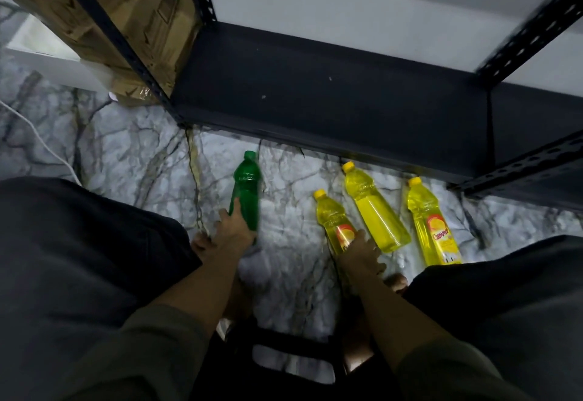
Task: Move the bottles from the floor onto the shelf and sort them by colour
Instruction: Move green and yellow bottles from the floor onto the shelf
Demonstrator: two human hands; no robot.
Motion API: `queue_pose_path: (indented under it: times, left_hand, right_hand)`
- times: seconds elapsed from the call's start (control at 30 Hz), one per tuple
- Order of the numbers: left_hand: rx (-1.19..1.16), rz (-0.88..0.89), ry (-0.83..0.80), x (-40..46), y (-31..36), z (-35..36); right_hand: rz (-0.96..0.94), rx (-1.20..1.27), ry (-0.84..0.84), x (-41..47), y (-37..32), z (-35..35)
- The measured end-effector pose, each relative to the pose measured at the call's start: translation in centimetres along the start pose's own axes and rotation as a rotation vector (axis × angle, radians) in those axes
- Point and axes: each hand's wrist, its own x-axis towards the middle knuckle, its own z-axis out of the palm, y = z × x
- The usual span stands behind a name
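Fingers of the left hand [232, 227] curl round the lower body of the green bottle [246, 190], which lies on the marbled floor [142, 160] with its green cap pointing toward the shelf. Over on the other side, the right hand [359, 254] rests on the base end of the small yellow bottle [332, 220], fingers bent down over it; whether they close fully round it cannot be told, since the hand hides that end.

Just beside that bottle lies a second yellow bottle [372, 208], label out of sight, its cap nearest the shelf edge. A third yellow bottle [433, 227], with a red and yellow label, lies a little apart to the right. All four bottles are on the floor, caps toward the dark metal shelf [315, 91], whose lowest board is bare.

A cardboard box [126, 21] leans against the shelf's left post, and a white cable [41, 141] trails across the floor at left. Dark trousers [79, 258] frame both sides of the view.
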Motion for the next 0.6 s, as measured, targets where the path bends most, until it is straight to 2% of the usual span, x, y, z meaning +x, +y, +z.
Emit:
queue_pose_path:
  times: [0.13, 0.27, 0.4, 0.6]
  left_hand:
    - [0.005, 0.070, -0.068, -1.1, 1.0, 1.4]
    - [0.013, 0.130, -0.141, -3.1, 1.4, 3.5]
    - [-0.026, 0.205, -0.205, -4.9, 1.4, 5.3]
    - [-0.221, 0.257, -0.274, -5.1, 0.7, 7.3]
  right_hand:
    - [-0.043, -0.015, 0.021, -0.1, 0.1, -0.4]
    - [-0.072, -0.010, -0.078, -0.1, -0.4, -0.2]
    - [-0.095, 0.110, -0.143, -0.5, -1.0, 0.6]
    - [-0.153, 0.180, -0.188, -1.4, -1.2, 2.2]
